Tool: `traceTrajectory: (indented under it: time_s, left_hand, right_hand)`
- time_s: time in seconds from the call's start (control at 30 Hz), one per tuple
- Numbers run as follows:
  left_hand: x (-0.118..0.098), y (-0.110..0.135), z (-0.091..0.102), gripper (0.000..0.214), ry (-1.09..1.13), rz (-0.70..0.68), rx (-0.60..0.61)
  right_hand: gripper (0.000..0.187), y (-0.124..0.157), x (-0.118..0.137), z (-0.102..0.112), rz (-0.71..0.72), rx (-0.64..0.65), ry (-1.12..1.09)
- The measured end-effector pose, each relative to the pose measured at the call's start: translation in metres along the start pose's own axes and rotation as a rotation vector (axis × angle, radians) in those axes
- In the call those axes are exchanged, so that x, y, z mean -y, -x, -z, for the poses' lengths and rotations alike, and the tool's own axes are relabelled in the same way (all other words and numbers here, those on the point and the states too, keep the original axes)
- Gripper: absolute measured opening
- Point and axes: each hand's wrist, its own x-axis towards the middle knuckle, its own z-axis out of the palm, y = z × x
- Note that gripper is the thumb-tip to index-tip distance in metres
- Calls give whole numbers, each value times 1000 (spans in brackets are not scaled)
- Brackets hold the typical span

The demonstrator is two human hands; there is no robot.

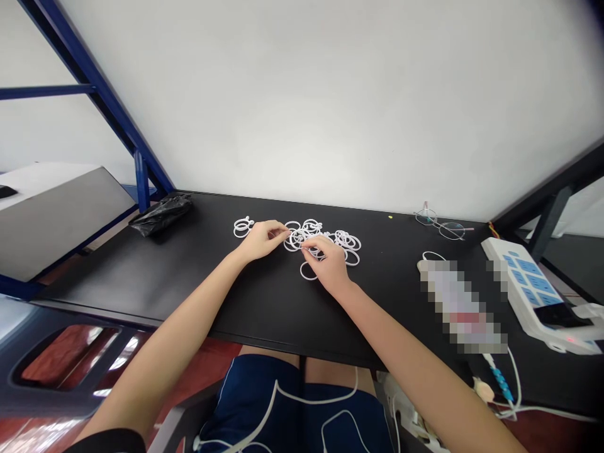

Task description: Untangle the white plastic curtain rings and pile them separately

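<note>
A loose pile of white curtain rings (348, 241), some with small eyelets, lies on the black table (155, 264). At the pile's left edge my left hand (263, 240) is closed in a pinch, thumb and forefinger meeting on a white ring. My right hand (329, 261) reaches over the front of the pile, its fingertips pinched at a ring close to the left hand's. The fingers partly hide what they hold. One ring (308, 271) shows beside the right hand's underside. Apart from the pile, a small group of rings (241, 227) lies left of my left hand.
A black plastic bag (163, 214) sits at the table's left end. On the right lie eyeglasses (438, 224), a blurred phone (462, 308) with a white cable, and a white power strip (528, 283). A white wall (302, 107) rises behind; blue metal bars (106, 107) slant at left.
</note>
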Motion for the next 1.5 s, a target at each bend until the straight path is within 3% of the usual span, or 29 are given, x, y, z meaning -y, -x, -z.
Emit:
traceTrajectory:
  time_s: [0.27, 0.47, 0.97, 1.13, 1.5]
  left_hand:
    - [-15, 1, 3, 50, 408, 64, 160]
    - [-17, 2, 1, 61, 512, 87, 255]
    - [-15, 2, 5, 50, 618, 165, 181]
    - [-16, 2, 8, 50, 571, 158, 148]
    - [-12, 2, 9, 46, 629, 181, 190]
  right_hand:
    - [14, -1, 1, 0, -9, -9, -50]
    - [13, 0, 2, 0, -6, -1, -79]
    - [2, 0, 3, 0, -51, -61, -75]
    - [13, 1, 2, 0, 1, -24, -38]
    - [13, 1, 2, 0, 39, 3, -59]
